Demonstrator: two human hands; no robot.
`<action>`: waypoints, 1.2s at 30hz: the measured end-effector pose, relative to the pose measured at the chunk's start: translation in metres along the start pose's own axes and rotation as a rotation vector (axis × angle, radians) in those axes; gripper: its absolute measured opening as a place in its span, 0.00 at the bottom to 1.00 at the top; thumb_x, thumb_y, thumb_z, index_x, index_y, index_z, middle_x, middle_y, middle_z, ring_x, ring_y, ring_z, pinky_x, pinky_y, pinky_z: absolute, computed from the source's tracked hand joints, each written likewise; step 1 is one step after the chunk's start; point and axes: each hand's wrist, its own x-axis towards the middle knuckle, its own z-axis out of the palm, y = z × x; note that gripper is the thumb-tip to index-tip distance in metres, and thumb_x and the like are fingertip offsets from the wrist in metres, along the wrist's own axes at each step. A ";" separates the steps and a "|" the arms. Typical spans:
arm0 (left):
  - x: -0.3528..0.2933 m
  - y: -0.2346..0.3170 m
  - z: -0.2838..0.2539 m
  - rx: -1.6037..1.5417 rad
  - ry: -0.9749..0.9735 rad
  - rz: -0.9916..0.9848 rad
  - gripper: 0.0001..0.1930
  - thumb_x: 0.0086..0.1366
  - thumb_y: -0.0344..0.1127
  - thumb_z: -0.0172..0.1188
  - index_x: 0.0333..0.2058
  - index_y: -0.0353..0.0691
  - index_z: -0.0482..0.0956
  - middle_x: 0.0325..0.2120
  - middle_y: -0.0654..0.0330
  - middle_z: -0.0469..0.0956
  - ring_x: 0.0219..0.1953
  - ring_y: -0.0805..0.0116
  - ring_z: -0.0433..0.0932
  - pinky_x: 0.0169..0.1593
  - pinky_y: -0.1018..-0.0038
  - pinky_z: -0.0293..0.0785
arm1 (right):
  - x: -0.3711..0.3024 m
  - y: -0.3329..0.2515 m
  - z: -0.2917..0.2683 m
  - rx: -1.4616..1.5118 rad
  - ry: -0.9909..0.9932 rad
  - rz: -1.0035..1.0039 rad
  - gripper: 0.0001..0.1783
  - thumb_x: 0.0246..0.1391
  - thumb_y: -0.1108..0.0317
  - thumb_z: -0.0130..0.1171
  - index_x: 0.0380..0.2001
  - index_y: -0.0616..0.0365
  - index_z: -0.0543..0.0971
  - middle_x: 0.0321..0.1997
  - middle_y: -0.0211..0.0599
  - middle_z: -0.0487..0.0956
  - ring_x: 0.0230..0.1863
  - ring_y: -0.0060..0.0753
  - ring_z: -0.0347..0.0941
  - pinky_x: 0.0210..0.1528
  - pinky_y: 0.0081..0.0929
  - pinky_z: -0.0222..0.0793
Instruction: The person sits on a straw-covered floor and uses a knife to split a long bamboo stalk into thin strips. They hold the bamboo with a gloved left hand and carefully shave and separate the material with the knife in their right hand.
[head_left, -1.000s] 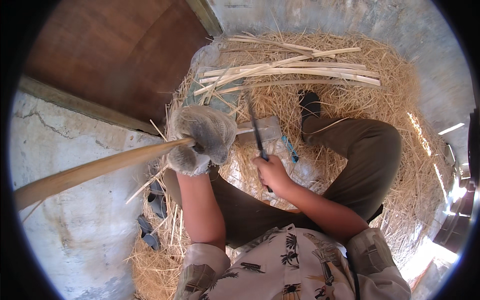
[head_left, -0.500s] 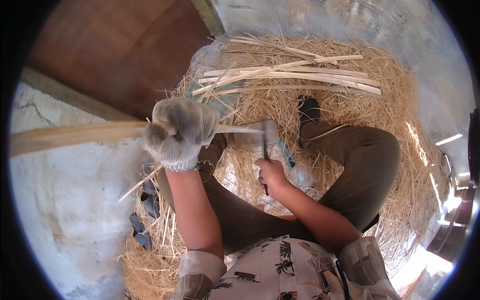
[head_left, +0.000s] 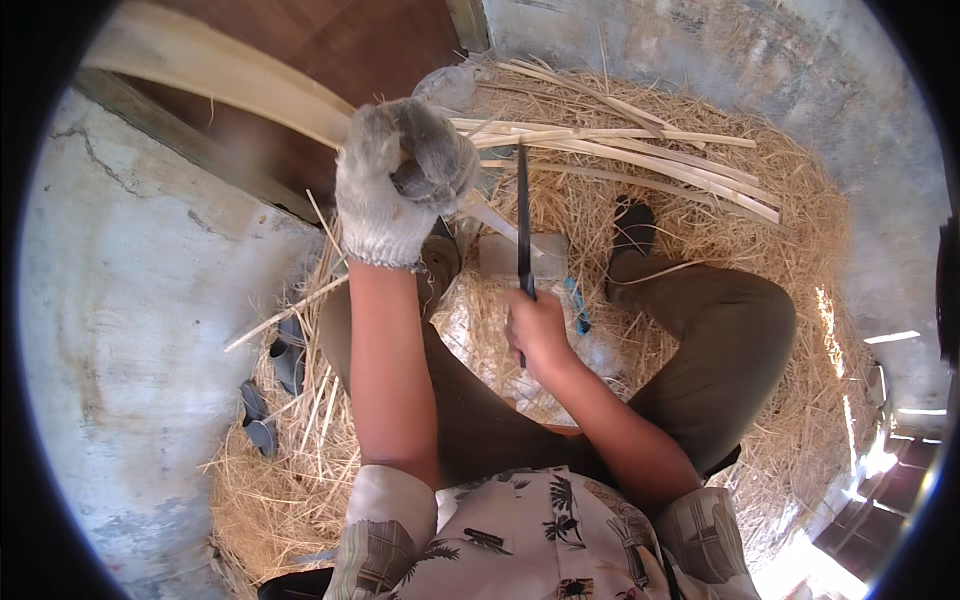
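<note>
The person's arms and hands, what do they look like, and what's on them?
The left hand wears an off-white knitted glove with dark grey smudges. The right hand has no glove. Both forearms are uncovered; the short shirt sleeves are pale with a grey-brown pattern.

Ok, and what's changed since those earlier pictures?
The gloved left hand has moved up the picture; the outer end of its strip has swung up too. The knife in the right hand now points nearly straight ahead. Nothing was let go; the loose strips lie on the straw as before.
</note>
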 end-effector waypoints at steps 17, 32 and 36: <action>0.005 -0.005 0.010 -0.145 0.200 -0.002 0.21 0.64 0.50 0.52 0.17 0.45 0.64 0.12 0.62 0.63 0.13 0.70 0.58 0.18 0.73 0.54 | -0.004 -0.038 0.004 0.188 -0.102 0.112 0.17 0.53 0.63 0.59 0.17 0.50 0.64 0.12 0.24 0.61 0.10 0.22 0.57 0.15 0.28 0.54; -0.034 -0.034 -0.016 -0.079 0.090 0.030 0.21 0.59 0.53 0.65 0.26 0.43 0.69 0.19 0.58 0.70 0.21 0.65 0.66 0.25 0.68 0.62 | 0.027 0.016 -0.035 -0.281 0.023 -0.131 0.18 0.57 0.62 0.58 0.17 0.57 0.69 0.12 0.27 0.66 0.09 0.24 0.60 0.14 0.29 0.58; -0.024 -0.025 -0.013 -0.063 -0.283 0.033 0.28 0.57 0.61 0.65 0.16 0.46 0.65 0.10 0.60 0.65 0.10 0.68 0.59 0.16 0.71 0.55 | 0.021 0.002 -0.033 -0.355 0.026 -0.163 0.18 0.60 0.62 0.58 0.19 0.56 0.68 0.11 0.27 0.65 0.08 0.23 0.61 0.12 0.25 0.58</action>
